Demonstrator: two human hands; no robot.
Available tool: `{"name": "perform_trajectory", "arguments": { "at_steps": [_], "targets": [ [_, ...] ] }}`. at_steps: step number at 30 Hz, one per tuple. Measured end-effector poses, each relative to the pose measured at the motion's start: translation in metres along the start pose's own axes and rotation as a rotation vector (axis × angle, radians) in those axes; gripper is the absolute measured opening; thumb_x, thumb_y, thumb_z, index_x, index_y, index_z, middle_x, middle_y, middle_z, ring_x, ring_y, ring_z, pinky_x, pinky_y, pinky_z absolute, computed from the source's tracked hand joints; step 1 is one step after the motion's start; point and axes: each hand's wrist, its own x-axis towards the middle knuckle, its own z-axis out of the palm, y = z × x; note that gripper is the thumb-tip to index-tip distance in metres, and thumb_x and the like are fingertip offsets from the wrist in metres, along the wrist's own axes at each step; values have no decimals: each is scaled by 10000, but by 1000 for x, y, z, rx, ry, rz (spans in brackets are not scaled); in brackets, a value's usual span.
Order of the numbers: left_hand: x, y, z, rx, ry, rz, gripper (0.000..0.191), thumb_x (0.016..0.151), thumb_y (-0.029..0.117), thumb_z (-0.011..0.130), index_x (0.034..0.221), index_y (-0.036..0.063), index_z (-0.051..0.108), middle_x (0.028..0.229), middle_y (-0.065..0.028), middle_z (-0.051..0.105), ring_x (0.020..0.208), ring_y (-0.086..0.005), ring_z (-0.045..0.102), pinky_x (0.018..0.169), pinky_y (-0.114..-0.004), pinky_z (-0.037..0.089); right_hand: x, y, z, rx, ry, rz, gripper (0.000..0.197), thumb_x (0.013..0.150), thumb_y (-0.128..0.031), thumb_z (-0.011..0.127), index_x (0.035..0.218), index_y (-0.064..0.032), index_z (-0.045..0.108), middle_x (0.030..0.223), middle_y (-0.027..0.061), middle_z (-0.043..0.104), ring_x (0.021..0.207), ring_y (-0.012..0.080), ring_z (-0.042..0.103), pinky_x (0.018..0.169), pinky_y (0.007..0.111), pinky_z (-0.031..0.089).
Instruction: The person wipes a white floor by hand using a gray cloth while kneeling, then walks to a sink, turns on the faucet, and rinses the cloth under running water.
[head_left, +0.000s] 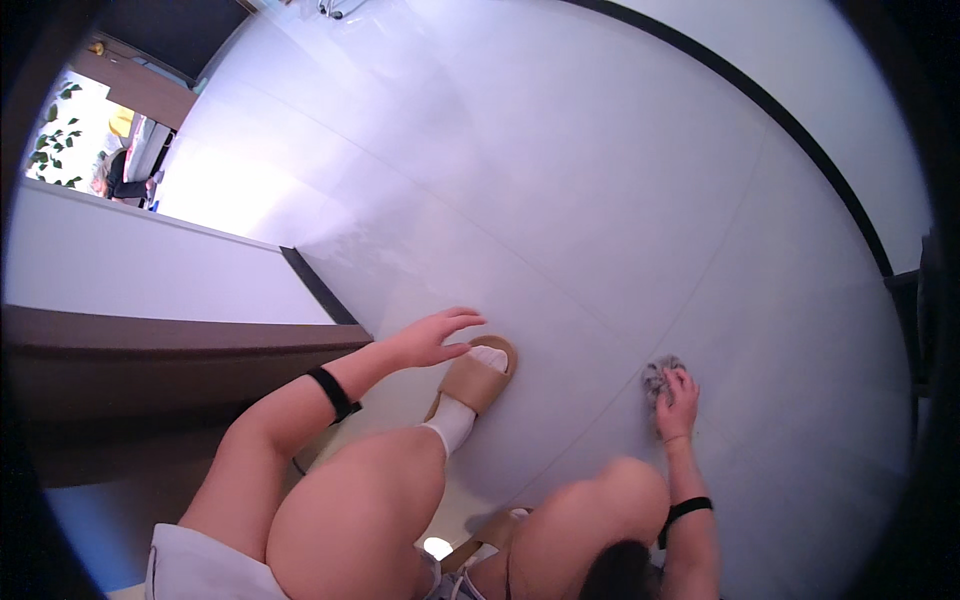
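Note:
On the pale tiled floor (570, 225), my right hand (679, 409) presses down on a crumpled grey mottled cloth (663, 375). Its fingers lie over the cloth's right side, and part of the cloth is hidden under them. My left hand (435, 339) hovers near the toe of a tan slide sandal (472, 382), fingers apart and holding nothing. A white sock shows inside that sandal. The second tan sandal (495, 531) is partly hidden between my bent legs. Each forearm wears a black band.
At left stands a brown wooden furniture edge or door frame (187, 334) beside a white wall. A dark baseboard (750, 86) curves along the right wall. Dark furniture (904, 300) sits at the far right. Beyond a doorway at upper left, a person (124, 176) is partly visible.

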Motion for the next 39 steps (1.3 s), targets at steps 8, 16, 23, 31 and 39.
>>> {"name": "perform_trajectory", "arguments": {
  "at_steps": [8,16,23,31,39],
  "targets": [
    [106,71,35,-276,3,292,715,783,201,719,1412,225,379,1497,-168,193,1362,-294,259,1068,-442,320,133,-116,-4,773,-192,64,314,859,-62,524,1171,-42,551,1154,111,523,1131,246,491,977,326,382],
    [111,13,44,-1254,471,-337,617,686,50,667,1258,57,437,1117,-99,576,1063,-210,549,901,-387,458,154,-246,73,1547,-345,178,369,974,-212,431,1287,-20,467,1247,110,492,1191,237,448,1045,339,317],
    [40,-72,25,-985,1167,-568,426,702,8,606,1121,37,533,1010,-76,607,877,-173,588,766,-304,484,167,-117,70,-152,2,-109,497,889,-332,512,1350,-157,444,1415,102,394,1326,264,333,1097,508,188],
    [67,-151,27,178,1090,-445,574,722,180,654,1267,88,503,1223,-212,496,1177,-381,441,1007,-452,345,158,-84,74,-220,31,-85,535,842,-312,512,1341,-134,439,1462,77,342,1364,255,285,1096,549,151],
    [200,-5,50,271,563,143,583,635,90,673,1209,113,573,1301,-147,447,1262,-381,356,1041,-523,294,160,-84,70,-219,33,-78,543,812,-273,531,1332,-138,448,1463,81,341,1363,260,290,1094,546,149]
  ]
}}
